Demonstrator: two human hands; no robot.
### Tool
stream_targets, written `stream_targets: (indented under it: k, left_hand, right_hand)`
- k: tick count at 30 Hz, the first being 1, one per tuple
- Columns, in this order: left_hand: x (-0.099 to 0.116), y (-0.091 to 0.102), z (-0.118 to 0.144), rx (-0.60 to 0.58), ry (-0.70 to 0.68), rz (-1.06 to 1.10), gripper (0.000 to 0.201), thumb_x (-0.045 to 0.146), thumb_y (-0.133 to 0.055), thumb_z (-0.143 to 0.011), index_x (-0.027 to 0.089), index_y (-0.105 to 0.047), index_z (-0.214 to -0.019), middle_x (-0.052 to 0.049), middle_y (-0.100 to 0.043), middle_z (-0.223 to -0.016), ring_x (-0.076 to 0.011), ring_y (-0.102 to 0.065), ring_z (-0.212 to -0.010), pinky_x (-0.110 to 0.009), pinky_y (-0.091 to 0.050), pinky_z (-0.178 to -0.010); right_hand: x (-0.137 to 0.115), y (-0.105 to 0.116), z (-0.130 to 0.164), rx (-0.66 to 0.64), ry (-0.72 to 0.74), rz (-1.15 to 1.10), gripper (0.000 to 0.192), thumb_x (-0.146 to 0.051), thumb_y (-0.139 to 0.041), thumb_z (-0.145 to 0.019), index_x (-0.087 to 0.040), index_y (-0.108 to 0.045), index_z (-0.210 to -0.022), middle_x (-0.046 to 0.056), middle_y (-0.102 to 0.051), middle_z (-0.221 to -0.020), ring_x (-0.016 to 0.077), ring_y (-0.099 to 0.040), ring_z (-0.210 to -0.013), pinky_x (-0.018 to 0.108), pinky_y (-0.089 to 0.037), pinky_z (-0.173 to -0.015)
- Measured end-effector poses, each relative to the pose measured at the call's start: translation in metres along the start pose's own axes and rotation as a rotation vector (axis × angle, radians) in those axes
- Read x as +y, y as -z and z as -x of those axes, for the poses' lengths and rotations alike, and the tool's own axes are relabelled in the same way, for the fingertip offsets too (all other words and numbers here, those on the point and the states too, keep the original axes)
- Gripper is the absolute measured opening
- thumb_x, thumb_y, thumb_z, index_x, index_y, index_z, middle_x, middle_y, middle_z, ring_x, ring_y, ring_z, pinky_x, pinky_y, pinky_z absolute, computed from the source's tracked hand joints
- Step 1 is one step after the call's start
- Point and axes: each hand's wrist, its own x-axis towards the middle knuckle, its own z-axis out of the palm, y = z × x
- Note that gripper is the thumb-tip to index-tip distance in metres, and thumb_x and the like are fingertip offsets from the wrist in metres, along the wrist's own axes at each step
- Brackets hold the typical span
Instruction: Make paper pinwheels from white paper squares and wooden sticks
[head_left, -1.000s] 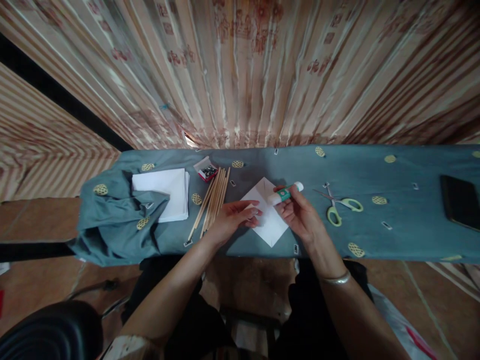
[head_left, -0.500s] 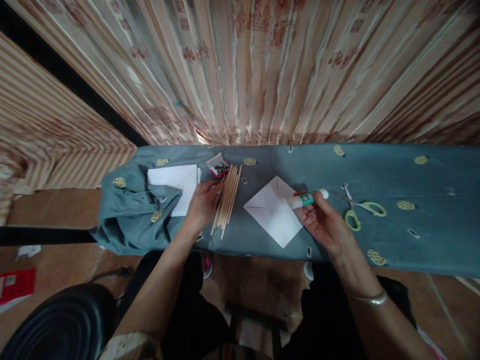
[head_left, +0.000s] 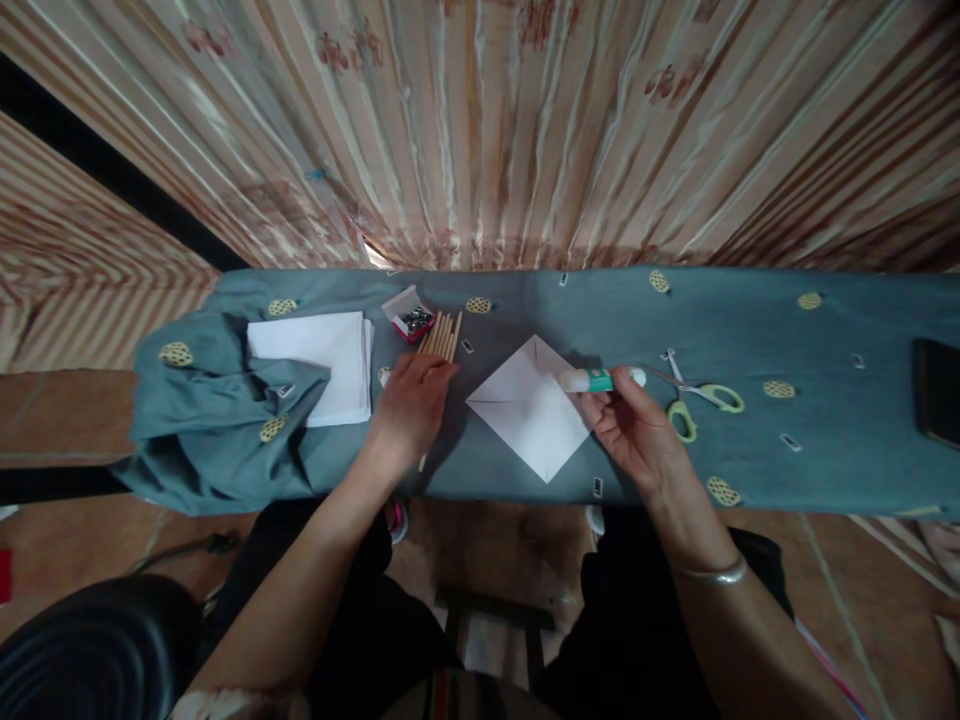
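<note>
My right hand [head_left: 637, 430] holds a white and green glue stick [head_left: 600, 380] level, just right of a folded white paper square [head_left: 529, 408] lying like a diamond on the blue-grey cloth. My left hand [head_left: 409, 410] lies palm down over a bundle of thin wooden sticks [head_left: 441, 338], covering most of it. I cannot tell whether its fingers grip any stick.
A stack of white paper [head_left: 322, 360] lies left, partly under bunched cloth [head_left: 217, 420]. A small open box of metal pins [head_left: 411, 320] sits by the sticks. Green-handled scissors [head_left: 701, 400] lie right of my right hand. A dark flat object [head_left: 937, 390] is at the far right.
My left hand left the paper square, went left to the paper stack's edge, and now rests on the sticks. My right hand kept the glue stick, which tilted level.
</note>
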Motion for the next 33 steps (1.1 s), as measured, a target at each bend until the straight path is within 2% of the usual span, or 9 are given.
stream_targets:
  k: [1,3,5,8,12,17,25,33]
  left_hand:
    - [0.012,-0.005,0.002,-0.018,-0.042,0.055,0.032,0.017,-0.041,-0.098,0.017,-0.067,-0.116,-0.011,-0.067,-0.112,-0.0245,-0.059,-0.108,-0.044,-0.052,-0.098]
    - [0.036,-0.018,0.006,-0.108,-0.137,0.161,0.035,0.016,-0.041,-0.098,0.017,-0.062,-0.126,-0.013,-0.062,-0.127,-0.0249,-0.055,-0.12,-0.045,-0.05,-0.101]
    - [0.056,-0.031,0.012,-0.166,-0.204,0.195,0.037,0.021,-0.043,-0.099,0.021,-0.057,-0.134,-0.015,-0.051,-0.145,-0.028,-0.045,-0.135,-0.052,-0.043,-0.109]
    - [0.073,-0.047,0.017,-0.252,-0.231,0.16,0.044,0.037,-0.053,-0.097,0.027,-0.052,-0.14,-0.015,-0.037,-0.157,-0.0339,-0.027,-0.149,-0.062,-0.032,-0.115]
    - [0.077,-0.055,0.018,-0.305,-0.2,0.092,0.052,0.046,-0.061,-0.091,0.027,-0.053,-0.139,-0.017,-0.034,-0.159,-0.0367,-0.022,-0.152,-0.067,-0.023,-0.117]
    - [0.079,-0.055,0.016,-0.325,-0.169,0.076,0.05,0.044,-0.065,-0.09,0.025,-0.058,-0.135,-0.019,-0.036,-0.157,-0.0392,-0.024,-0.15,-0.064,-0.024,-0.118]
    - [0.082,-0.053,0.015,-0.334,-0.155,0.072,0.047,0.043,-0.064,-0.09,0.025,-0.059,-0.134,-0.018,-0.037,-0.157,-0.0384,-0.027,-0.149,-0.063,-0.024,-0.119]
    - [0.081,-0.054,0.014,-0.332,-0.152,0.084,0.047,0.042,-0.066,-0.089,0.025,-0.06,-0.133,-0.019,-0.036,-0.158,-0.04,-0.026,-0.15,-0.064,-0.024,-0.118]
  right_hand:
    - [0.001,0.0,0.0,0.007,0.032,0.054,0.03,-0.034,-0.093,-0.06,-0.021,-0.069,-0.072,-0.005,-0.073,-0.07,0.0074,-0.068,-0.063,0.016,-0.061,-0.066]
    - [0.002,0.001,-0.001,0.018,0.102,0.184,0.029,-0.039,-0.091,-0.063,-0.021,-0.069,-0.071,-0.005,-0.071,-0.068,0.0066,-0.063,-0.058,0.016,-0.056,-0.056]
    - [0.005,0.003,-0.001,0.041,0.176,0.318,0.032,-0.045,-0.089,-0.064,-0.02,-0.069,-0.07,-0.004,-0.07,-0.065,0.0062,-0.057,-0.053,0.017,-0.048,-0.048]
    - [0.009,0.003,-0.002,0.077,0.254,0.498,0.035,-0.052,-0.084,-0.067,-0.02,-0.07,-0.071,-0.003,-0.068,-0.062,0.0065,-0.051,-0.049,0.02,-0.04,-0.045]
    - [0.015,0.001,-0.004,0.063,0.279,0.587,0.037,-0.056,-0.08,-0.069,-0.021,-0.07,-0.072,-0.002,-0.067,-0.064,0.009,-0.053,-0.052,0.023,-0.042,-0.049]
    - [0.02,0.003,-0.009,0.071,0.368,0.658,0.032,-0.049,-0.083,-0.067,-0.022,-0.067,-0.072,-0.003,-0.066,-0.066,0.0115,-0.057,-0.059,0.026,-0.047,-0.057]
    - [0.021,0.005,-0.011,0.045,0.496,0.867,0.027,-0.046,-0.077,-0.076,-0.021,-0.068,-0.081,-0.001,-0.069,-0.075,0.0142,-0.063,-0.068,0.03,-0.052,-0.066]
    - [0.014,-0.004,-0.002,0.044,0.566,1.166,0.03,-0.052,-0.071,-0.08,-0.023,-0.064,-0.082,0.0,-0.067,-0.071,0.0164,-0.062,-0.063,0.03,-0.048,-0.06]
